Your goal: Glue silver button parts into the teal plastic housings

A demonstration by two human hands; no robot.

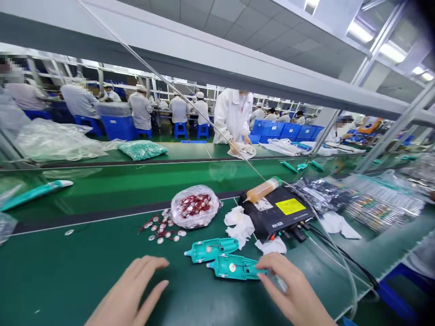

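Two teal plastic housings lie side by side on the green bench, each with a small round disc and dark wire inside. At the right end of the nearer housing [238,267], my right hand [288,285] has its thumb and fingers on either side of the plastic. The farther housing [215,250] lies just behind it, untouched. My left hand [136,287] is empty, thumb and fingers apart, to the left of the housings. Beyond them sits a clear plastic bag [173,215] of small discs with red wires. Several loose wired discs [162,230] are scattered beside it.
A black controller box [273,217] carries an orange-filled syringe [265,189]; tubing and cables run to its right. Crumpled white tissues [239,226] lie beside it. Bagged metal parts [384,203] are at right. Across the green conveyor [163,176], a person in white [233,115] handles items.
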